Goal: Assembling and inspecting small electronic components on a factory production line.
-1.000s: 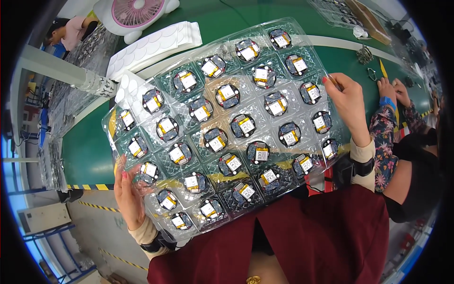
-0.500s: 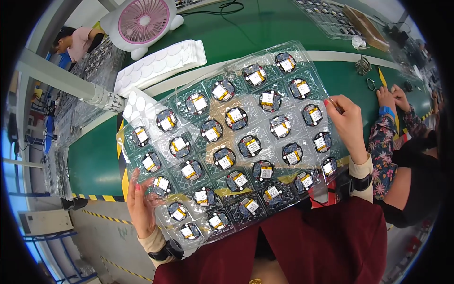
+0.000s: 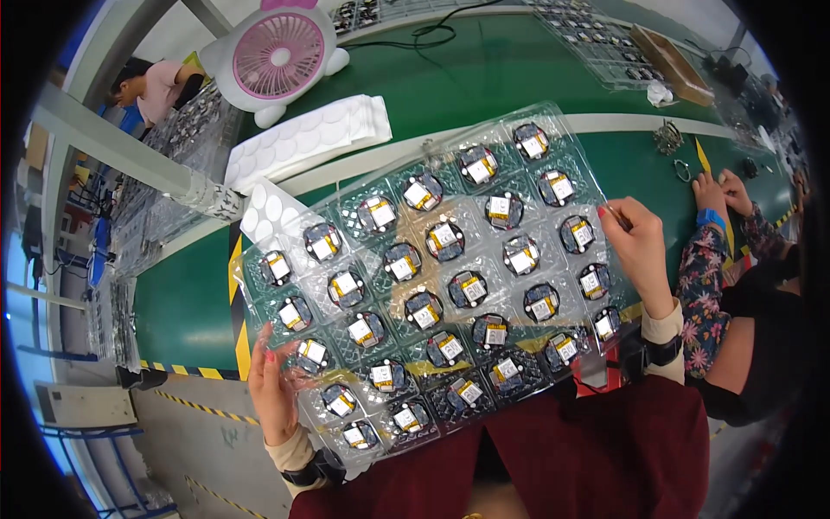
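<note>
And here's the clear plastic tray (image 3: 556, 117), held between the person's two hands in front of the dark red top (image 3: 571, 441), slanting up to the right over the near part of the green bench (image 3: 186, 303)! The hands are wide apart, the left hand (image 3: 275, 394) clamped on the tray's left edge, the right hand (image 3: 638, 242) gripping its right edge near the upper corner. Row upon row of round circuit modules (image 3: 445, 240) sit in the compartments, each carrying a white-and-yellow block; whether the tray's underside touches the bench, I can't tell. Just beyond its upper left lies a stack of white sheets (image 3: 311, 137) patterned with circles, with a pink-and-white fan (image 3: 278, 56) right behind. Over on the right, a co-worker's hand (image 3: 709, 192) with a blue wristband (image 3: 711, 218) is at the bench.
</note>
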### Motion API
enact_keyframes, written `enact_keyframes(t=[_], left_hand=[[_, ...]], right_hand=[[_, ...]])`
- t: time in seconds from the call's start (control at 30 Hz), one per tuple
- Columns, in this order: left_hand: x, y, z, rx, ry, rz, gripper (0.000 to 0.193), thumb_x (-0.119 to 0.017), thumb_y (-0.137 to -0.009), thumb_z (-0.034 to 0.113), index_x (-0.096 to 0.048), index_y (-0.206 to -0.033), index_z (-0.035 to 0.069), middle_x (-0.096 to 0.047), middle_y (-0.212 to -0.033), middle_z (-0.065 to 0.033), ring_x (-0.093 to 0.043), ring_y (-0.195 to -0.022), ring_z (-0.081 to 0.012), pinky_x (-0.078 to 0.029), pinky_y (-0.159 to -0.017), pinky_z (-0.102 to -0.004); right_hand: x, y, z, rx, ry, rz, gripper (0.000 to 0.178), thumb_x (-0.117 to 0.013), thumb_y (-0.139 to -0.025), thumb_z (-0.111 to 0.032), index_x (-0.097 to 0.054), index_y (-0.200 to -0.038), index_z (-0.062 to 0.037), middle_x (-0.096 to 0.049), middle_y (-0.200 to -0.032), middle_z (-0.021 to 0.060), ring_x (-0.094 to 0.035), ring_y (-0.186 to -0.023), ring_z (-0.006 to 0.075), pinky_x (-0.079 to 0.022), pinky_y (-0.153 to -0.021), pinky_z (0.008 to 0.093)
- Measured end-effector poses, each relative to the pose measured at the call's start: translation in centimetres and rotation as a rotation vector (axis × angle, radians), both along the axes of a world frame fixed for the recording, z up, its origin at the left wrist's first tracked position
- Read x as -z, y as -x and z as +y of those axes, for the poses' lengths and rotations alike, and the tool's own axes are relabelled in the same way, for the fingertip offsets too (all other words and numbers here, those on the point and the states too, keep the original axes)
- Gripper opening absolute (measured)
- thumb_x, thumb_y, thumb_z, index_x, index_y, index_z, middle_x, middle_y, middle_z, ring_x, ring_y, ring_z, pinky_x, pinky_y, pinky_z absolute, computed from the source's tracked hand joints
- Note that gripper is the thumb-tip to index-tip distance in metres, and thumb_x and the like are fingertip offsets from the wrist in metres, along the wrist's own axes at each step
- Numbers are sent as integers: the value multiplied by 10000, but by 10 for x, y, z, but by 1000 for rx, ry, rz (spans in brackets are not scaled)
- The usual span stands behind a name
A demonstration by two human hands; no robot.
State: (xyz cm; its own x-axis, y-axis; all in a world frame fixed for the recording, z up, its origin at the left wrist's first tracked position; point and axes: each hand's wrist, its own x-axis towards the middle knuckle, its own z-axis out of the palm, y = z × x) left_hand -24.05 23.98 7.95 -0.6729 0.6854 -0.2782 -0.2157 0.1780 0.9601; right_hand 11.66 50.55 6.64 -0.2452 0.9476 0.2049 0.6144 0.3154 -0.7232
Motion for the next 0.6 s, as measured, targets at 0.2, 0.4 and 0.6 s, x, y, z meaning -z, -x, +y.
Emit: enact_keyframes(t=[0.2,0.4,0.6], left_hand=[[-6,4,-1,28,-7,-60,454,-419,-901,182,-281,-1309,37,-563,-988,-155,-568,-594,-122,-532,-492,-279],[-3,7,5,22,5,-63,449,-405,-897,179,-293,-1303,21,-571,-961,-150,-581,-580,-133,-528,-478,-259],[-5,5,3,27,1,-54,461,-428,-892,189,-293,-1301,25,-569,-963,-161,-564,-584,-122,-524,-479,-269]], right_hand=[[-10,6,-3,15,2,21,112,-570,-771,-58,-557,-771,54,-407,-567,16,-343,-522,51,-275,-454,229],[-12,5,-1,35,-27,39,106,-571,-770,-53,-560,-761,52,-393,-552,8,-338,-514,49,-264,-448,228],[-13,5,3,9,-33,63,103,-575,-764,-47,-555,-748,53,-407,-556,14,-347,-511,54,-274,-448,230]])
